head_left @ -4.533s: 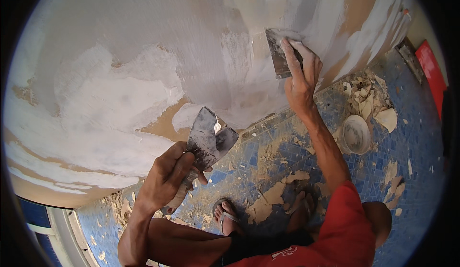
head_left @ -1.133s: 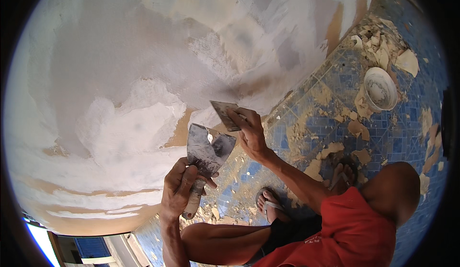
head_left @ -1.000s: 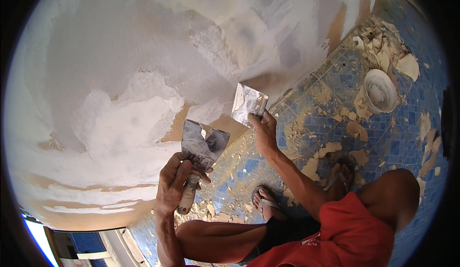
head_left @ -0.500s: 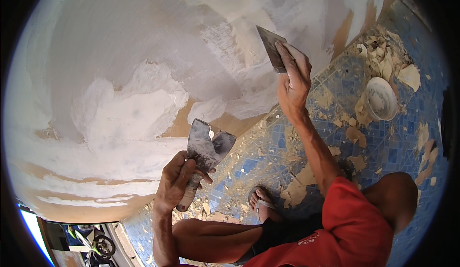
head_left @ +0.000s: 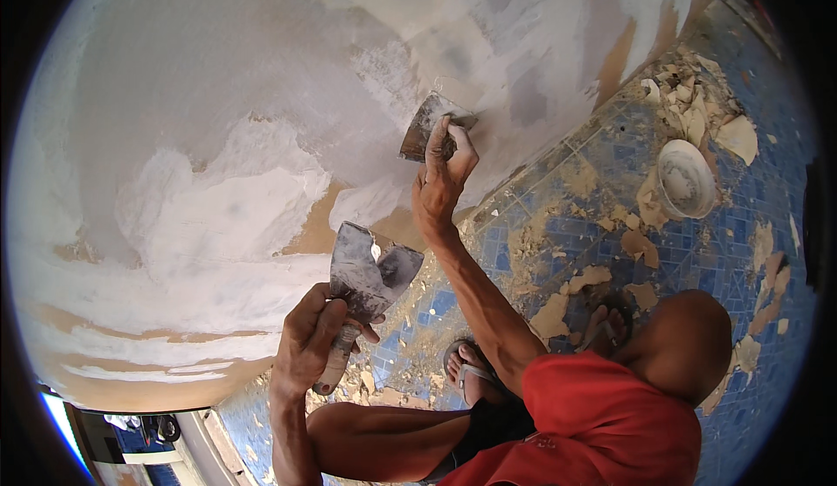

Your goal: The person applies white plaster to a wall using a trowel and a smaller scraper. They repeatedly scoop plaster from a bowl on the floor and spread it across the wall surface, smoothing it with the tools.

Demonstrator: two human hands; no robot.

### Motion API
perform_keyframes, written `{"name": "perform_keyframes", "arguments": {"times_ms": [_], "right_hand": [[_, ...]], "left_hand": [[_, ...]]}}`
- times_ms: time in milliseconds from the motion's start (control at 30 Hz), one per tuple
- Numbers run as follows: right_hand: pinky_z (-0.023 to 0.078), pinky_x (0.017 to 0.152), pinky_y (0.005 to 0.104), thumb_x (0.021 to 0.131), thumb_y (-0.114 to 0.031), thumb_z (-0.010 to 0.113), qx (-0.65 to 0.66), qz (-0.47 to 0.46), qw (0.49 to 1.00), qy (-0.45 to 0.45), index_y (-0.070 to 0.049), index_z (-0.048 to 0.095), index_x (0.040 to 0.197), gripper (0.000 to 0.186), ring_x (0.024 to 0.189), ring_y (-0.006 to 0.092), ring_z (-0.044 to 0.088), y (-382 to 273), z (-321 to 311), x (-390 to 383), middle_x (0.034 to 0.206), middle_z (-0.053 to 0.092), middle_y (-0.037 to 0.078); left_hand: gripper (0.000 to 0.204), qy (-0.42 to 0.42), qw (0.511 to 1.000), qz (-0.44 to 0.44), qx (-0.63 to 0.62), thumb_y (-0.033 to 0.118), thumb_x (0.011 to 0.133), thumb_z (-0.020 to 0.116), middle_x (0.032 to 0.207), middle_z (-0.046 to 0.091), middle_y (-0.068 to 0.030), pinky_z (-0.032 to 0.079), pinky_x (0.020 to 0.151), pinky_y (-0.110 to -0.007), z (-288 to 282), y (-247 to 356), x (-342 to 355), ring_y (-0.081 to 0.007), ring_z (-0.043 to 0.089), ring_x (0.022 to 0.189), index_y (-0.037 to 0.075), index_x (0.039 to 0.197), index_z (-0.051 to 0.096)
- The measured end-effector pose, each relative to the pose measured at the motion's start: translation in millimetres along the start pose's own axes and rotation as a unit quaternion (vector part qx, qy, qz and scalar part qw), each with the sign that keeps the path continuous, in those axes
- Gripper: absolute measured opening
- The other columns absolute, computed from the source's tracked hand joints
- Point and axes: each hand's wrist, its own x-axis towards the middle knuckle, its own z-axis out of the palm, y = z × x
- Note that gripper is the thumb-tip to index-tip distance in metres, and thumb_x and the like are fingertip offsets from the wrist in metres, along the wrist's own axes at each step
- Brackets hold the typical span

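My left hand (head_left: 305, 338) is closed round the handle of a putty knife (head_left: 370, 281). Its wide metal blade is smeared with white and grey filler and tilts upward, apart from the wall. Farther right, my right hand (head_left: 440, 194) grips a flat, square putty blade (head_left: 422, 130), with fingers extended along its back. That blade lies at or very close to the wall (head_left: 218, 67); exact contact is hard to make out. White and grey filler covers the wall in uneven patches, with tan areas showing between them.
Blue tiled floor (head_left: 500, 246) runs along the wall's base, strewn with flakes and dust. A white bowl (head_left: 686, 179) with pale residue stands at the right, below a heap of broken chips (head_left: 689, 107). My bent knee and sandaled foot (head_left: 471, 371) are near the middle bottom.
My right hand has swept left and slightly down with its blade, which has turned to a different angle. My left hand and the putty knife have barely shifted.
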Motion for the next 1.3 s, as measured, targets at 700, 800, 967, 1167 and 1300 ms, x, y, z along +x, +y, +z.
{"name": "perform_keyframes", "arguments": {"times_ms": [700, 800, 967, 1167, 1300], "right_hand": [[0.046, 0.091, 0.0342, 0.099, 0.007, 0.052, 0.17, 0.311, 0.931, 0.085, 0.002, 0.052, 0.132, 0.034, 0.107, 0.0213, 0.051, -9, -34, 4, 0.122, 0.048, 0.014], [0.047, 0.086, 0.0321, 0.096, 0.011, 0.052, 0.2, 0.307, 0.923, 0.115, 0.0, 0.052, 0.138, 0.044, 0.107, 0.0213, 0.048, -22, -13, 20, 0.125, 0.045, 0.014], [0.043, 0.07, 0.0245, 0.099, 0.006, 0.055, 0.199, 0.271, 0.934, 0.119, -0.001, 0.053, 0.132, 0.034, 0.085, 0.0117, 0.045, -49, -1, 38, 0.118, 0.042, 0.007], [0.047, 0.083, 0.0359, 0.082, 0.011, 0.064, 0.079, 0.068, 0.995, 0.006, -0.018, 0.045, 0.156, 0.082, 0.098, 0.025, 0.051, -94, -4, 30, 0.122, 0.053, 0.012], [0.048, 0.091, 0.0383, 0.07, 0.013, 0.065, 0.129, -0.079, 0.987, -0.049, -0.013, 0.05, 0.154, 0.089, 0.106, 0.0328, 0.055, -78, -28, 2, 0.131, 0.054, 0.015]], "left_hand": [[0.032, 0.034, 0.999, 0.027, -0.009, 0.026, 0.108, 0.051, 0.097, 0.074, -0.0248, 0.056, 0.057, -0.027, -5, 1, -7, -0.0229, 0.074, 0.073, -0.005, 0.118, 0.054], [0.031, 0.045, 0.999, 0.026, -0.008, 0.024, 0.108, 0.051, 0.097, 0.074, -0.025, 0.056, 0.057, -0.028, -10, -1, -11, -0.0232, 0.074, 0.072, -0.005, 0.116, 0.054], [0.029, 0.072, 0.997, 0.024, -0.013, 0.024, 0.108, 0.051, 0.096, 0.074, -0.0247, 0.056, 0.058, -0.028, -13, -3, -16, -0.0233, 0.074, 0.072, -0.004, 0.114, 0.055], [0.033, 0.055, 0.998, 0.018, -0.021, 0.027, 0.109, 0.052, 0.097, 0.074, -0.0213, 0.056, 0.061, -0.028, -16, -4, -14, -0.0229, 0.075, 0.078, -0.005, 0.116, 0.055], [0.033, 0.056, 0.998, 0.027, -0.013, 0.027, 0.109, 0.052, 0.098, 0.074, -0.0215, 0.056, 0.061, -0.028, -16, 0, -15, -0.023, 0.075, 0.078, -0.005, 0.116, 0.055]]}}
